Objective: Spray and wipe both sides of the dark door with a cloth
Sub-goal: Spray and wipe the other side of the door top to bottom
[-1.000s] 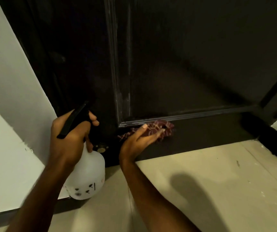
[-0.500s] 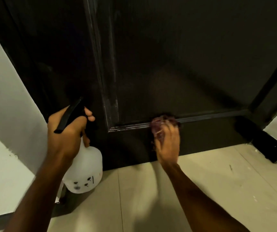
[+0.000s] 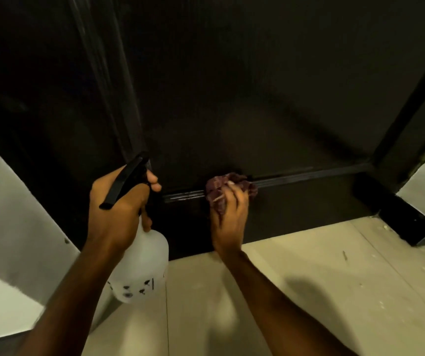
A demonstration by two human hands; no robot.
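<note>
The dark brown panelled door (image 3: 257,86) is filling the upper view above the pale tiled floor (image 3: 309,278), and the crumpled reddish-purple cloth (image 3: 215,192) is lying against the moulding at the panel's lower edge. The right hand (image 3: 229,219) is pressing the cloth to that moulding, its fingers curling over the bunched fabric. The left hand (image 3: 116,214) is gripping the neck of a translucent white plastic spray bottle (image 3: 142,265) with a black trigger head, fingers wrapping round it, just left of the cloth.

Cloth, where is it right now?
Head view, centre: the maroon cloth is held by the right hand against the dark door's lower moulding, right of the spray bottle.
</note>
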